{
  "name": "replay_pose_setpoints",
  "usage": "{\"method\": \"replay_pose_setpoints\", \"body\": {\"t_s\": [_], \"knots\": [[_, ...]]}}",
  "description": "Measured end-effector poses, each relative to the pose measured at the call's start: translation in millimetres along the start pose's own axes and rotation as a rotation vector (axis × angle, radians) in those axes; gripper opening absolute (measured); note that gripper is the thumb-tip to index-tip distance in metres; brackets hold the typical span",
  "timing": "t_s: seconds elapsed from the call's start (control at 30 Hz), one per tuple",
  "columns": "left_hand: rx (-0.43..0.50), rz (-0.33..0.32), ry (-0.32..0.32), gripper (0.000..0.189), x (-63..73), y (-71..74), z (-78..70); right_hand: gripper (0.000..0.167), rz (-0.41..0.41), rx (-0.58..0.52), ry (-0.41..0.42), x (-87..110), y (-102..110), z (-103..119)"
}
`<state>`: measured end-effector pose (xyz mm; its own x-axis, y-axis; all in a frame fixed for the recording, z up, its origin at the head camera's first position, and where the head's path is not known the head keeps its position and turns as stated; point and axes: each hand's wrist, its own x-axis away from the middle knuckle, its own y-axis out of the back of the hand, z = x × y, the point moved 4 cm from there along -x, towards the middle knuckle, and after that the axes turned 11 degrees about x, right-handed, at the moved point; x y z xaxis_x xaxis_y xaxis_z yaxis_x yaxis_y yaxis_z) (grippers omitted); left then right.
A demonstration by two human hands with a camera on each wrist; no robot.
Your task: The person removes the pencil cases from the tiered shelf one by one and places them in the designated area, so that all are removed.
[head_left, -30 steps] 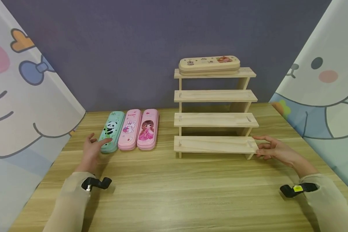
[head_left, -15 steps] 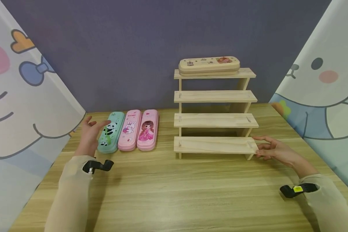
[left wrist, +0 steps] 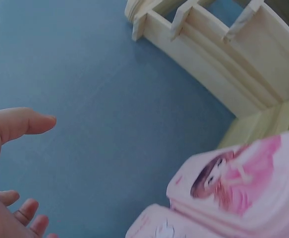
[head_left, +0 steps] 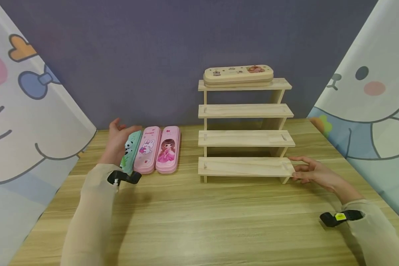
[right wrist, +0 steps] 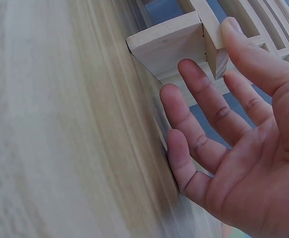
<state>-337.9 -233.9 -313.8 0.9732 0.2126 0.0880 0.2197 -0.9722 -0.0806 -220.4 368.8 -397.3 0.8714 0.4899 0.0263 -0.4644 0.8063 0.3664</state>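
Backdrop: dark wall (head_left: 136,55) behind, cartoon panels (head_left: 382,122) at both sides, wood-grain tabletop (head_left: 219,221) below.
Left hand (head_left: 115,144): loosely spread over the mint panda case (head_left: 130,151), grasping nothing; contact with the lid impossible to tell.
Mint panda case: flat on the tabletop, leftmost of three, partly hidden by the hand.
Grip on the mint: probably best taken across both long sides near the middle, then lifted level.
Pink rabbit case (head_left: 147,149): close alongside, so easily nudged; better approached from the outer side.
Pink doll case (head_left: 167,149): next along, towards the wooden stand (head_left: 246,138).
Right hand (head_left: 313,173): relaxed around the stand's right lower end, no firm grasp showing; likely useful for light steadying.
Cream case (head_left: 238,75): lengthwise on the top step.
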Motion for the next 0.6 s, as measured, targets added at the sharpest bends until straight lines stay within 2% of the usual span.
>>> {"method": "replay_pose_setpoints", "body": {"t_s": [0.2, 0.43, 0.6], "knots": [[0.015, 0.049, -0.026, 0.099, -3.8, -25.9, -11.2, 0.061, 0.002, -0.003, 0.006, 0.2, 0, 0], [0.05, 0.13, -0.052, 0.097, -6.5, -60.4, -20.6, 0.061, -0.003, 0.004, 0.002, 0.3, 0, -1], [0.041, 0.189, -0.073, 0.095, -9.0, -85.1, -27.1, 0.061, -0.006, 0.001, -0.001, 0.3, 0, -1]]}}
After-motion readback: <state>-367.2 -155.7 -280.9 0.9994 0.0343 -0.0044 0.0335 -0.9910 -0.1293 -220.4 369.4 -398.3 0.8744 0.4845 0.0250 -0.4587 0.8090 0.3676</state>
